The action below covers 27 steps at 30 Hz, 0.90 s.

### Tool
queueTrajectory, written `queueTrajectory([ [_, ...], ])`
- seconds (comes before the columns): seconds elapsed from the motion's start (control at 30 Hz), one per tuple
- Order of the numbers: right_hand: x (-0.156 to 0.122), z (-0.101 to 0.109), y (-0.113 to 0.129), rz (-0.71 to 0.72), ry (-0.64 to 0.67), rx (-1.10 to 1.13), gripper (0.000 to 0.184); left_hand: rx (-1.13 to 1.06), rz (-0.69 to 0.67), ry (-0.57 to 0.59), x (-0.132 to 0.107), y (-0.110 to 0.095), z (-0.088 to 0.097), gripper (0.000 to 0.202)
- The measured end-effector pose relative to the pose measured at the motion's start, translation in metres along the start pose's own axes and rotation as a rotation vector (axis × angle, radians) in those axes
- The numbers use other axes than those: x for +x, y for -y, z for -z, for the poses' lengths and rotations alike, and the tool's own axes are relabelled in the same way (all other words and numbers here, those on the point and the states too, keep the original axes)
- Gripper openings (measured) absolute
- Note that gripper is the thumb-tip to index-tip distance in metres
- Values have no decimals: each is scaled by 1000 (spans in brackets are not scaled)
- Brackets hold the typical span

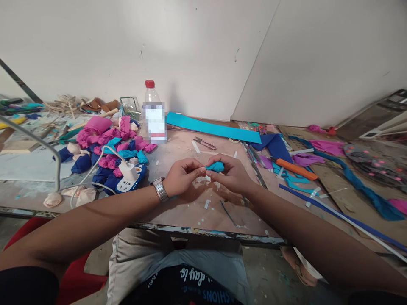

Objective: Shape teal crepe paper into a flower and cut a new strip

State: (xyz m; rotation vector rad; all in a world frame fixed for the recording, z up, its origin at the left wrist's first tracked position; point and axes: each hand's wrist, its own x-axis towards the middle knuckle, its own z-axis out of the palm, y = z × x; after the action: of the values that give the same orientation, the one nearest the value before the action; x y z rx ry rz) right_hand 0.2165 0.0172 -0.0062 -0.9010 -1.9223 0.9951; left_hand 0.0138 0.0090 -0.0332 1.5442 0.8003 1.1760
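A small turquoise rolled piece of crepe paper (216,167) is held between my two hands over the middle of the table. My left hand (183,176), with a metal watch on the wrist, pinches its narrow left end. The fingers of my right hand (232,173) are wrapped round its wider body. Beyond the hands lie small thread snips (205,143) and a long flat turquoise strip (213,127). Left of my hands is a heap of pink, blue and turquoise paper bundles (110,137).
A bottle with a red cap (150,84) stands by the heap. A power strip (131,180) with a plugged-in white cable lies near my left forearm. Rightward are an orange cutter (295,169), paper scraps and a long blue strip (346,212). A wall rises behind.
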Motion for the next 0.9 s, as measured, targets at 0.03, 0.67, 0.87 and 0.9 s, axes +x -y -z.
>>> queueTrajectory([
  [0.03, 0, 0, 0, 11, -5, -2, 35, 0, -1, 0, 0, -1, 0, 41],
  [0.67, 1, -1, 3, -87, -44, 135, 34, -23, -11, -18, -1, 1, -1, 35],
  [0.87, 0, -3, 2, -68, -80, 128, 35, 141, -107, -25, -1, 0, 3, 30],
  [0.9, 0, -3, 1, -63, -82, 126, 35, 156, -115, -25, -1, 0, 3, 30],
])
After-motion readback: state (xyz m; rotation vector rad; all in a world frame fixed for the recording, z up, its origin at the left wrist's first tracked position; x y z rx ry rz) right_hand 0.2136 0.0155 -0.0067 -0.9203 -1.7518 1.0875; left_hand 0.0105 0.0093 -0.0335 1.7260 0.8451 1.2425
